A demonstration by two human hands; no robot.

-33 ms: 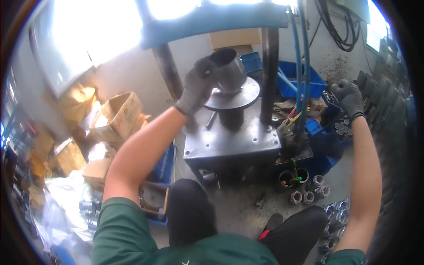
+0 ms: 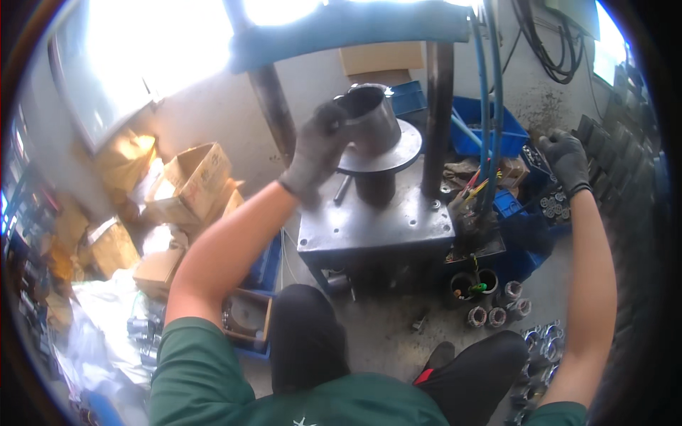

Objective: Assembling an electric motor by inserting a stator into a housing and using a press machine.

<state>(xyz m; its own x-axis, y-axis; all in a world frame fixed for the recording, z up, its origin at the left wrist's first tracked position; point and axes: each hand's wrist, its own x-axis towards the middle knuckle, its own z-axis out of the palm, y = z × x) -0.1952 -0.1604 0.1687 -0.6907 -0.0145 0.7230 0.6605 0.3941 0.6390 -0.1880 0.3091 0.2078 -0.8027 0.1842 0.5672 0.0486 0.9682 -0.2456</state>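
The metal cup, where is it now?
In the head view, the metal cup sits top centre on the press's round plate, held by the gloved left hand.

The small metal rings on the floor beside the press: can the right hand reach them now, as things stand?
Probably yes. The right hand is raised at the right of the press, apparently empty, and the metal rings lie below it on open floor; nothing seems to block the way.

So my left hand (image 2: pixel 318 153) is on the grey metal cylinder (image 2: pixel 369 121), which sits on the round steel disc (image 2: pixel 387 153) atop the press's flat steel base block (image 2: pixel 376 224). Brown cardboard boxes (image 2: pixel 188 181) are off to the left, blue plastic bins (image 2: pixel 490 128) behind right. My right hand (image 2: pixel 566 160) is far right, over small metal fittings (image 2: pixel 550 206).
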